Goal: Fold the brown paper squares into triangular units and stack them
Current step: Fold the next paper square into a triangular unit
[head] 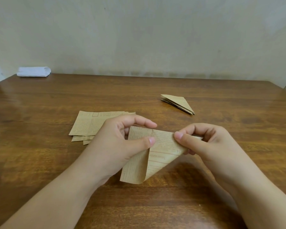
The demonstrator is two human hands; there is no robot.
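over wooden table (40, 104), by pale wall (139, 30), both hands pinch paper square (162, 151).

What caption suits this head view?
Both hands, left hand and right hand, fold a brown paper square above the table.

Left hand (122, 142), right hand (210, 142): bare, short nails; forearms bare, unsleeved.

Glossy, grained wood counter (56, 100); matt brown printed paper squares (89, 124); white folded paper wad (33, 72), slightly crumpled.
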